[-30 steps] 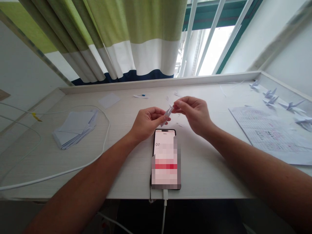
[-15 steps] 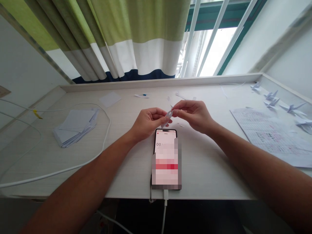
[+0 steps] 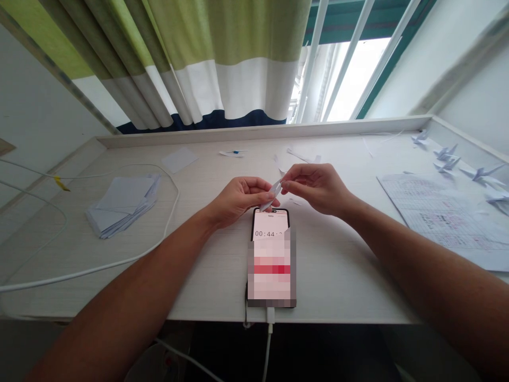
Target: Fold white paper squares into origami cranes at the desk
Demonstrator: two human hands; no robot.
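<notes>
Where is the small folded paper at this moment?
In the head view, the folded paper is near the middle, pinched in the left hand, with the right hand at its upper end, by the phone's top.

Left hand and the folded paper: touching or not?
Touching. The head view shows the left hand pinching the folded paper, its thumb lying across the paper's near side.

Two hands [image 3: 236, 199], one held paper [image 3: 274, 190], one phone [image 3: 271, 257], five paper birds [image 3: 480, 174]
</notes>
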